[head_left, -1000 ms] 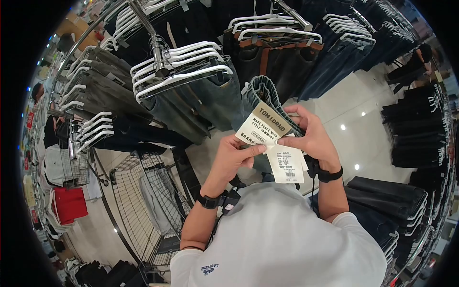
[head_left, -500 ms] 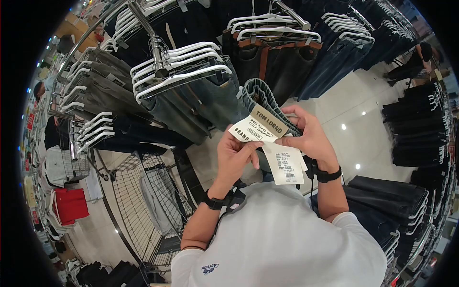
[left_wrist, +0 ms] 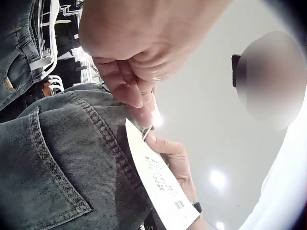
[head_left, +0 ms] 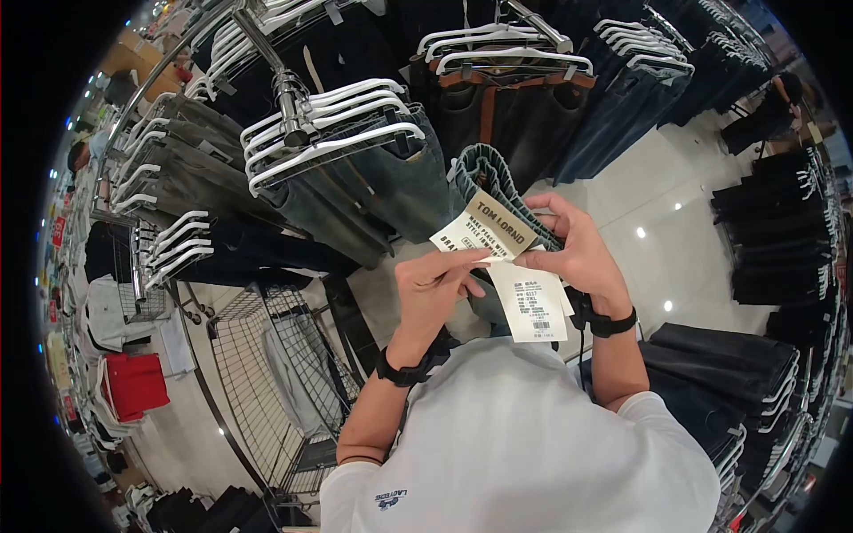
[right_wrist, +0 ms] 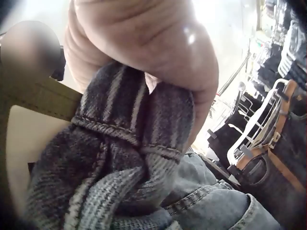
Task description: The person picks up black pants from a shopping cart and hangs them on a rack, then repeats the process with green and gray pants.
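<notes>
A pair of blue-grey jeans (head_left: 484,169) with a gathered elastic waistband is held in front of the white shirt. My right hand (head_left: 573,244) grips the waistband; its thumb lies beside the tags. The right wrist view shows this hand bent round the ribbed denim waistband (right_wrist: 168,120). A brown and cream brand tag (head_left: 498,222) hangs from the jeans, with a white printed label (head_left: 530,306) below it. My left hand (head_left: 431,284) reaches in with its index finger straight across the brand tag's lower part. In the left wrist view, its fingertips are right at the label's string (left_wrist: 147,132).
Racks of jeans on white hangers (head_left: 338,147) stand ahead, one pair with a brown belt (head_left: 489,107). A wire shopping cart (head_left: 267,355) with grey cloth in it is at my left. More dark trousers (head_left: 702,364) hang at the right. Another person (head_left: 764,115) is at the far right.
My left thumb and fingers have left the brand tag's lower edge, and the index finger now stretches over it. The tag tilted and partly came back. My right hand keeps its hold.
</notes>
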Demonstrator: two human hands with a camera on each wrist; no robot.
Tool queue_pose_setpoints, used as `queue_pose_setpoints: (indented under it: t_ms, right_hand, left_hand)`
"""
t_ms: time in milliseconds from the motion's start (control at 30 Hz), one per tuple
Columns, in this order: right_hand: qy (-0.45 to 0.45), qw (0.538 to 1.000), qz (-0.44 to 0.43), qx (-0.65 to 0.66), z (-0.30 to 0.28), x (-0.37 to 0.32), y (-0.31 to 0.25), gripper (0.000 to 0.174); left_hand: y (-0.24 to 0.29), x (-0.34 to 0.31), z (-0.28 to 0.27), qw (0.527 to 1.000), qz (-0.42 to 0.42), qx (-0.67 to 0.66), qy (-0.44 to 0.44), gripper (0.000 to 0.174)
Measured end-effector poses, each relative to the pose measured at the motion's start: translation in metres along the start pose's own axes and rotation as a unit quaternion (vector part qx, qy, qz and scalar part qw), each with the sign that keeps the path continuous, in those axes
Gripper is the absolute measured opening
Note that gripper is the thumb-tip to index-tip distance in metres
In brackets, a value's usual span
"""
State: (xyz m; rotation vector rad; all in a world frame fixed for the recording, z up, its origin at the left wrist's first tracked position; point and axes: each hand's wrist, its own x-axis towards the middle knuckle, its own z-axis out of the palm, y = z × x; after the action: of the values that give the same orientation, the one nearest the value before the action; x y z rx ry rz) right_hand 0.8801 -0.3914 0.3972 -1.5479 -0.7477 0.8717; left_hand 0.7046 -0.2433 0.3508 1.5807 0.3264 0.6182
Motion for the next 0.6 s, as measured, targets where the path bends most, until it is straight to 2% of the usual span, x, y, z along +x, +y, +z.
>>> queue_pose_setpoints:
  t_ms: [133,233,333,433,600]
  right_hand:
    - [-0.012,1.000,0.007,-0.008,0.002,-0.001,-0.001,0.064]
    - [-0.013,1.000,0.001,-0.009,0.003,-0.001,0.002,0.064]
    - [-0.013,1.000,-0.002,-0.010,0.003,-0.001,0.002,0.065]
    - [-0.015,1.000,-0.002,0.000,0.004,0.000,0.004,0.065]
    - [-0.040,0.999,-0.003,0.004,0.008,0.001,0.001,0.065]
  left_hand:
    - [-0.011,-0.002,0.003,0.998,0.065,0.011,0.013,0.029]
    - [-0.011,0.002,0.003,0.994,0.001,-0.109,-0.007,0.024]
    - [-0.001,0.004,0.004,0.992,-0.046,-0.114,-0.018,0.020]
    - [-0.006,0.007,0.002,0.995,0.057,-0.056,-0.057,0.016]
    - [-0.017,0.004,0.002,0.997,0.040,-0.045,-0.049,0.014]
